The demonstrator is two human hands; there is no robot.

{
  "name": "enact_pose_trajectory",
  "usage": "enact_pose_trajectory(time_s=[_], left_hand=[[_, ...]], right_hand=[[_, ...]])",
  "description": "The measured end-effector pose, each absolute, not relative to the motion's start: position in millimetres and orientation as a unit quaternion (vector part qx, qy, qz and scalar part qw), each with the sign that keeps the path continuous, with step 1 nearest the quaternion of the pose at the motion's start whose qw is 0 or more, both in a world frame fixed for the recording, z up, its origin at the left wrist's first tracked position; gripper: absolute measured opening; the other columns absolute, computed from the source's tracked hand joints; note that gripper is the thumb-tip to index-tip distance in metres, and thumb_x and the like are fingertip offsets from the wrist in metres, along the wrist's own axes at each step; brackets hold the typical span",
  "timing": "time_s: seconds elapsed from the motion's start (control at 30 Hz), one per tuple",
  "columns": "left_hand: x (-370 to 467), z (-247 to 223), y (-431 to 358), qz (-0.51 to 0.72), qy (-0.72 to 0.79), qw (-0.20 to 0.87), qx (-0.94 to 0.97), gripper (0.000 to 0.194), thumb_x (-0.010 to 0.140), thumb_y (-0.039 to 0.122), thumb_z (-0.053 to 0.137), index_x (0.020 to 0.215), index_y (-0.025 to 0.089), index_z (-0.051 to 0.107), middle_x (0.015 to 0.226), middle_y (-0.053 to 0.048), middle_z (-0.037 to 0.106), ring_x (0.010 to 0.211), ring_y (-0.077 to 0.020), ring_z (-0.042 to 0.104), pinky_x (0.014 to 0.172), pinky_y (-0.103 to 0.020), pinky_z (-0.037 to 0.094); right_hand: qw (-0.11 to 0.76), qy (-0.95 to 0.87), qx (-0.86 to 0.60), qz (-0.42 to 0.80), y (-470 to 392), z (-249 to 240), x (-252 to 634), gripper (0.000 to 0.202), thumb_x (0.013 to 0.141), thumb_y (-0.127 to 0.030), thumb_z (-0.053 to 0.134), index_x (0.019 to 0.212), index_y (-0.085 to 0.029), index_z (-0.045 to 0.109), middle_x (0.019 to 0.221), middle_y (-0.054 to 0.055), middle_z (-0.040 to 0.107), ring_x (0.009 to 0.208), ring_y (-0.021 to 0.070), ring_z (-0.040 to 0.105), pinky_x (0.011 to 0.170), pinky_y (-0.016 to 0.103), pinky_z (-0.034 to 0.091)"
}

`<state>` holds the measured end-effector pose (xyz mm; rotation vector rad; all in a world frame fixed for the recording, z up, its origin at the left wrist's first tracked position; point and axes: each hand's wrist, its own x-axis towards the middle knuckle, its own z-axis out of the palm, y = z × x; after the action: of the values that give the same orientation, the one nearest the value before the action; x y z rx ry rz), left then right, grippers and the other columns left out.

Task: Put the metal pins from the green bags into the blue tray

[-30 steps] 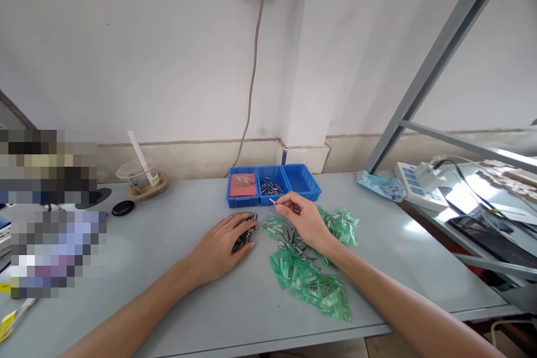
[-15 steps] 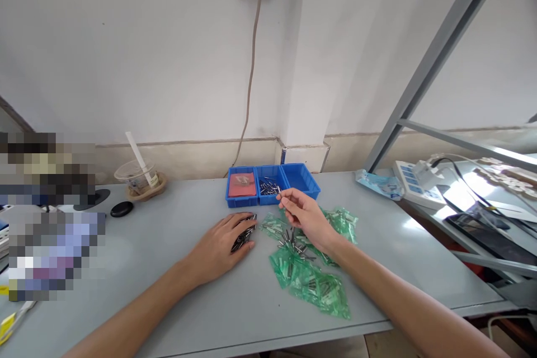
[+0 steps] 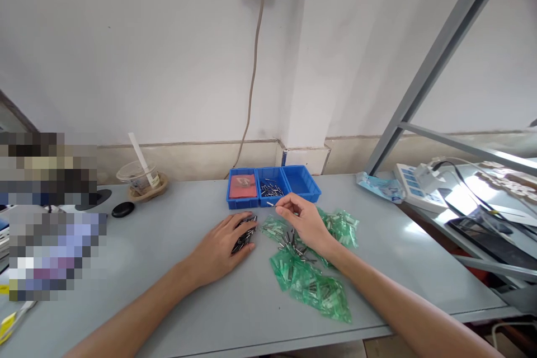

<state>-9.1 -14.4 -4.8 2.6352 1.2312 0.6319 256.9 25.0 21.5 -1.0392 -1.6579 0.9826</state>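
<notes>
My left hand (image 3: 218,249) rests on the grey table, its fingers curled round a pile of dark metal pins (image 3: 244,238). My right hand (image 3: 304,221) pinches one small metal pin (image 3: 272,204) between thumb and fingers, just in front of the blue trays. The middle blue tray (image 3: 272,202) holds many loose pins (image 3: 271,188). In the left tray (image 3: 243,203) lies a pink piece (image 3: 242,193) with a small clear bag on it. Green plastic bags (image 3: 321,293) with pins inside lie below and beside my right hand, and loose pins (image 3: 293,243) are among them.
The right blue tray (image 3: 316,197) adjoins the middle one. A clear cup (image 3: 140,176) with a straw and a black disc (image 3: 123,210) stand at left. At right are a blue packet (image 3: 381,186), a power strip (image 3: 419,193) and a metal frame (image 3: 436,56).
My right hand has turned a little and lowered slightly; the pin it pinches now points left, in front of the middle tray. My left hand has stayed in place.
</notes>
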Motion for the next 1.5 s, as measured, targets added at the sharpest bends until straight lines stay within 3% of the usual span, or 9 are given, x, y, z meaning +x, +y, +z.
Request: enact_pose_trajectory(time_s=[0.17,0.47,0.57,0.73,0.93,1.03,1.2,1.33,1.5], left_hand=[[-9,-4,-15,0.206,0.416,0.085,0.882,0.043,0.107,0.039,0.053,0.149,0.031,0.052,0.158,-0.006,0.048,0.142,-0.0285,0.05,0.118,-0.05,0.046],[-9,-5,-15,0.212,0.414,0.082,0.881,0.042,0.107,0.039,0.053,0.149,0.031,0.053,0.158,-0.007,0.047,0.142,-0.0299,0.049,0.117,-0.05,0.048],[-9,-4,-16,0.209,0.418,0.084,0.88,0.042,0.107,0.04,0.052,0.149,0.031,0.053,0.158,-0.007,0.047,0.142,-0.0303,0.05,0.116,-0.051,0.048],[-9,-3,-16,0.212,0.422,0.077,0.878,0.041,0.107,0.042,0.053,0.147,0.031,0.054,0.161,-0.007,0.043,0.143,-0.0317,0.048,0.115,-0.052,0.049],[-10,-4,-15,0.205,0.426,0.073,0.878,0.042,0.107,0.042,0.052,0.148,0.031,0.053,0.161,-0.008,0.042,0.143,-0.0317,0.048,0.116,-0.053,0.048],[-10,-5,-15,0.208,0.424,0.069,0.879,0.045,0.107,0.041,0.054,0.15,0.03,0.05,0.16,-0.008,0.043,0.143,-0.0313,0.048,0.117,-0.053,0.046],[-10,-8,-13,0.221,0.422,0.054,0.878,0.048,0.105,0.04,0.057,0.151,0.029,0.047,0.155,-0.009,0.048,0.14,-0.0312,0.049,0.115,-0.052,0.046],[-9,-9,-12,0.231,0.433,0.048,0.87,0.052,0.104,0.042,0.059,0.152,0.028,0.045,0.15,-0.009,0.053,0.134,-0.031,0.052,0.112,-0.05,0.046],[-8,-8,-12,0.234,0.44,0.047,0.866,0.052,0.104,0.043,0.058,0.152,0.028,0.044,0.146,-0.008,0.056,0.13,-0.0306,0.053,0.108,-0.049,0.046]], right_hand=[[0.443,-0.577,-0.397,0.56,24,27,257,0.035,0.094,-0.058,0.068,0.092,-0.023,0.065,0.075,-0.003,0.052,0.053,0.0101,0.032,0.05,0.027,0.019],[0.455,-0.462,-0.362,0.669,25,32,262,0.049,0.092,-0.062,0.07,0.072,-0.02,0.051,0.062,-0.008,0.033,0.052,0.0088,0.015,0.047,0.027,0.014],[0.47,-0.456,-0.362,0.664,27,29,263,0.045,0.09,-0.057,0.074,0.075,-0.02,0.053,0.065,-0.007,0.034,0.052,0.0085,0.018,0.046,0.026,0.016],[0.473,-0.502,-0.403,0.602,25,30,259,0.034,0.09,-0.052,0.073,0.085,-0.021,0.059,0.081,-0.003,0.052,0.056,0.0084,0.037,0.05,0.024,0.029],[0.459,-0.654,-0.455,0.393,23,26,257,0.02,0.095,-0.044,0.067,0.094,-0.025,0.062,0.082,-0.002,0.057,0.064,0.0146,0.05,0.061,0.03,0.042],[0.465,-0.691,-0.452,0.319,22,26,257,0.016,0.096,-0.039,0.067,0.093,-0.024,0.063,0.089,-0.001,0.06,0.073,0.0159,0.052,0.068,0.031,0.042],[0.468,-0.611,-0.465,0.437,27,27,258,0.035,0.098,-0.053,0.062,0.083,-0.022,0.059,0.069,-0.004,0.046,0.058,0.013,0.04,0.054,0.028,0.031],[0.481,-0.515,-0.465,0.536,33,27,258,0.043,0.094,-0.06,0.064,0.079,-0.021,0.056,0.067,-0.006,0.043,0.049,0.008,0.032,0.049,0.025,0.023],[0.456,-0.563,-0.456,0.516,33,28,259,0.041,0.098,-0.062,0.056,0.112,-0.024,0.064,0.088,-0.001,0.061,0.051,0.0096,0.044,0.048,0.026,0.031]])
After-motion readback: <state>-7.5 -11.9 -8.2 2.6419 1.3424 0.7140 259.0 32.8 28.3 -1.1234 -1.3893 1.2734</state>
